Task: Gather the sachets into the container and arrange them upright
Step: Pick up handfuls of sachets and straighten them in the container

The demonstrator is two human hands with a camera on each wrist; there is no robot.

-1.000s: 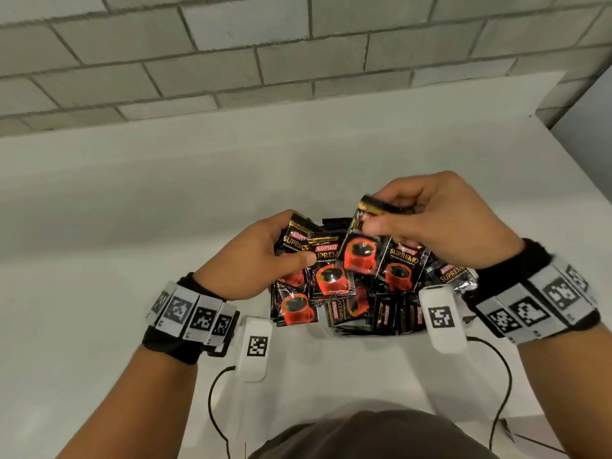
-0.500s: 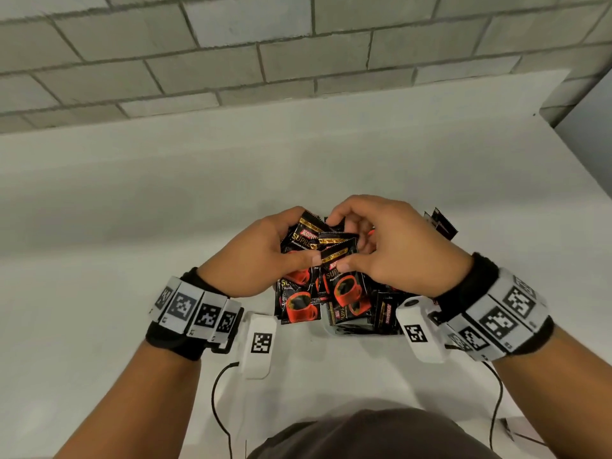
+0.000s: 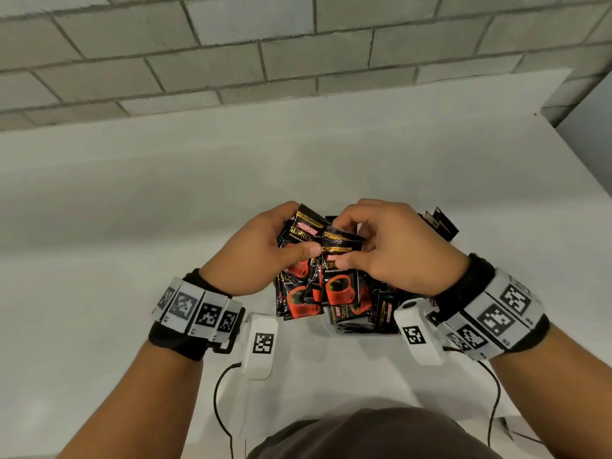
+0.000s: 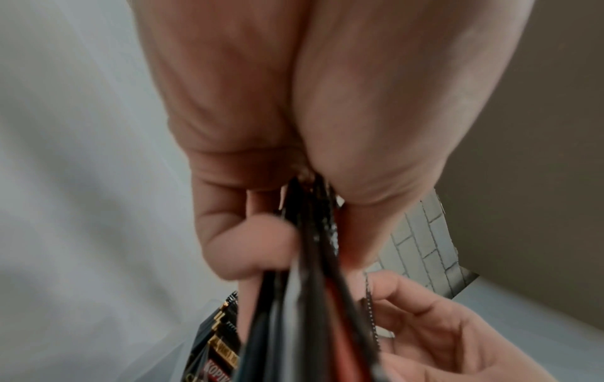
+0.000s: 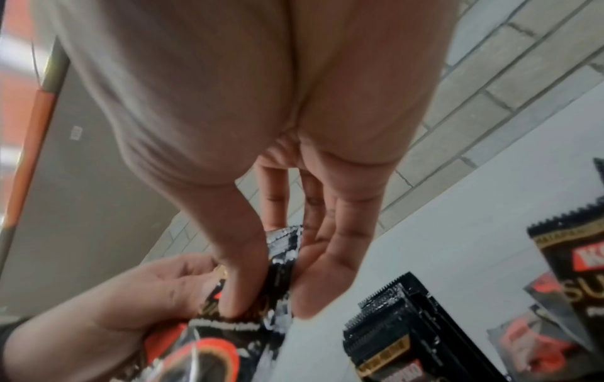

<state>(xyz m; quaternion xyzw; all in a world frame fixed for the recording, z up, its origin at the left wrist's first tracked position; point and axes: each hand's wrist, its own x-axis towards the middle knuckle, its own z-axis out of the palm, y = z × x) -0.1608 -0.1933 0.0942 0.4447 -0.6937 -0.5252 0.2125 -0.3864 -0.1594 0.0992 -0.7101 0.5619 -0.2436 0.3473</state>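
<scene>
My left hand [image 3: 265, 256] grips a fanned stack of black coffee sachets [image 3: 306, 256] with red cups, thumb across their fronts; edge-on the stack [image 4: 304, 271] runs between thumb and fingers. My right hand [image 3: 390, 250] pinches the front sachet [image 3: 339, 276] of that stack near its top, thumb [image 5: 235, 261] on its face and fingers behind. Both hands hover over a clear container [image 3: 357, 331] near the table's front edge, with several sachets [image 3: 384, 309] standing or leaning inside. Its walls are hard to make out.
A few more sachets [image 3: 440, 223] lie on the white table [image 3: 298, 154] just behind my right hand; they also show in the right wrist view as sachets [image 5: 408, 333]. A grey block wall [image 3: 298, 44] backs the table. Cables [image 3: 218, 402] hang from the wrist cameras.
My right hand brought one sachet down and left from above the container and set it against the front of the stack in my left hand. The left hand stayed put.
</scene>
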